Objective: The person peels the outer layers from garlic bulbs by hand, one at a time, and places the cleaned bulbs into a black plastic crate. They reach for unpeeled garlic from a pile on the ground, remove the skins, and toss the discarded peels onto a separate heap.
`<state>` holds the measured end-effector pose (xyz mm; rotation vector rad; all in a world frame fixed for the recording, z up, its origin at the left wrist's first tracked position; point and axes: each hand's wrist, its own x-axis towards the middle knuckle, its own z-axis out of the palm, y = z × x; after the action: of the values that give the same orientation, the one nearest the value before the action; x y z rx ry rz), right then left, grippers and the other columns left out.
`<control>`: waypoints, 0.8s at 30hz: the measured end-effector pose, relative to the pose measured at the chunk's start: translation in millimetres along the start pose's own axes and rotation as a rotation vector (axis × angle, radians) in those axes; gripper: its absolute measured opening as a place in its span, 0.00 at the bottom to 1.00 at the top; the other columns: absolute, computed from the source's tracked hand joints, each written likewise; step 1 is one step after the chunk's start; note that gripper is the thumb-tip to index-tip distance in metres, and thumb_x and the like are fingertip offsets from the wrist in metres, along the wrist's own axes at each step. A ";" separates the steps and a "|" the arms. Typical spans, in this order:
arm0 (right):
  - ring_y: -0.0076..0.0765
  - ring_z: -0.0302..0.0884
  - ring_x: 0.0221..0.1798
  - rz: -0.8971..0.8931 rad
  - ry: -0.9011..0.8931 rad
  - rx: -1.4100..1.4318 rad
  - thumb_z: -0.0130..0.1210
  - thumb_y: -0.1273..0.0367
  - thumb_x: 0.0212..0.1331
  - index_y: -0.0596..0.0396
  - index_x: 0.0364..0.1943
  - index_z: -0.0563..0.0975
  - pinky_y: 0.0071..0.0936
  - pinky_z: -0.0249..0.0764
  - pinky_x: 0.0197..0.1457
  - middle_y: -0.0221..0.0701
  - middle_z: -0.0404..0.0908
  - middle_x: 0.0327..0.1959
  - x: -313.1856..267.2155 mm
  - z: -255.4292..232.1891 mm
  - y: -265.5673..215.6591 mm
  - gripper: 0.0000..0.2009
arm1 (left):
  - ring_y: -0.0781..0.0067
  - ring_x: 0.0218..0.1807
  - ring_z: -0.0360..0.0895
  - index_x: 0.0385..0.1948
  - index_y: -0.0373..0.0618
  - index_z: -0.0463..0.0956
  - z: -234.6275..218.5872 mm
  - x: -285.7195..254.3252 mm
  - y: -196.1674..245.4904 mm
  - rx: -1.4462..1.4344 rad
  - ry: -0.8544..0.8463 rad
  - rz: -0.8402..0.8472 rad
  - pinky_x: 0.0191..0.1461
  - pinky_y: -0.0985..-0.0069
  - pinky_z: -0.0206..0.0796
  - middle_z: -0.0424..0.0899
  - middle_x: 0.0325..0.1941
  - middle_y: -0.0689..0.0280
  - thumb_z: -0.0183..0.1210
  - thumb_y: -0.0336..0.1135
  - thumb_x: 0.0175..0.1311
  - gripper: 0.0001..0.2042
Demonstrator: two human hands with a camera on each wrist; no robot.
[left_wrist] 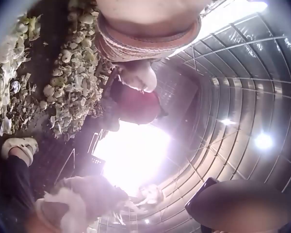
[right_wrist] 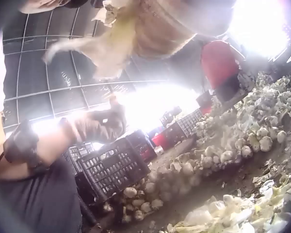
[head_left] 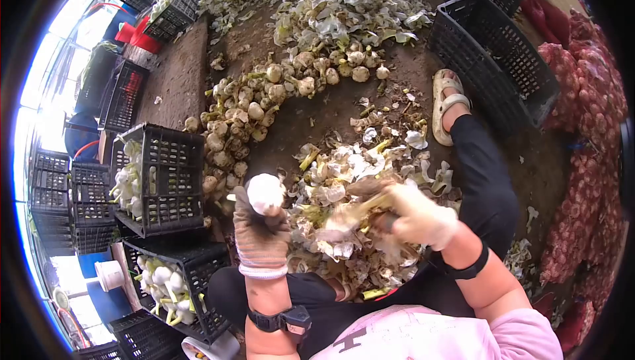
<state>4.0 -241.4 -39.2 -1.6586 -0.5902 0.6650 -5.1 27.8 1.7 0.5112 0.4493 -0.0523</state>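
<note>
My gloved left hand (head_left: 259,231) grips a clean white garlic bulb (head_left: 266,193), its short stem poking out to the left. To the right, my right hand (head_left: 418,218), in a pale glove, is blurred over the heap of peelings. It holds a strip of garlic skin (right_wrist: 119,41), which hangs from the fingers in the right wrist view. Below both hands lies a pile of peeled garlic skins and stalk pieces (head_left: 350,168). The left hand (right_wrist: 104,124) stands apart from the right in the right wrist view.
Unpeeled garlic bulbs (head_left: 274,89) curve in a row beyond the peelings. Black crates (head_left: 173,178) with white garlic stand at left; another black crate (head_left: 489,55) is at upper right. Red net sacks (head_left: 582,155) line the right side. A sandalled foot (head_left: 450,102) rests nearby.
</note>
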 end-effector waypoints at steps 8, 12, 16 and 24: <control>0.48 0.71 0.51 -0.271 0.298 -0.350 0.60 0.69 0.43 0.52 0.46 0.76 0.42 0.66 0.54 0.39 0.77 0.44 24.0 23.0 -20.4 0.20 | 0.70 0.45 0.78 0.41 0.39 0.75 1.2 -19.6 -39.1 0.204 -0.035 -0.218 0.49 0.74 0.73 0.81 0.41 0.63 0.55 0.45 0.65 0.16; 0.44 0.73 0.47 -0.434 0.133 -0.201 0.58 0.71 0.47 0.54 0.37 0.77 0.40 0.69 0.48 0.34 0.78 0.37 25.4 14.7 -30.2 0.11 | 0.73 0.42 0.79 0.42 0.39 0.75 3.3 -15.4 -53.1 0.376 0.024 -0.060 0.44 0.77 0.74 0.81 0.40 0.64 0.55 0.45 0.65 0.17; 0.32 0.75 0.34 -0.451 0.196 0.428 0.50 0.65 0.62 0.57 0.36 0.75 0.39 0.66 0.57 0.34 0.77 0.39 17.4 21.3 -23.6 0.09 | 0.79 0.37 0.78 0.41 0.41 0.76 -18.1 1.4 -36.8 0.225 0.015 -0.089 0.29 0.85 0.69 0.81 0.40 0.66 0.53 0.46 0.66 0.16; 0.29 0.74 0.45 -0.230 0.456 0.235 0.57 0.67 0.55 0.57 0.55 0.68 0.28 0.72 0.49 0.33 0.75 0.44 21.0 38.3 -22.5 0.23 | 0.79 0.34 0.77 0.56 0.39 0.67 17.0 -18.3 -47.8 0.316 -0.005 -0.162 0.33 0.84 0.72 0.80 0.41 0.61 0.60 0.44 0.61 0.25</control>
<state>-8.7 -196.1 -24.8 -1.4303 -0.3485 0.1676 -22.4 -23.3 0.7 0.7844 0.4798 -0.2837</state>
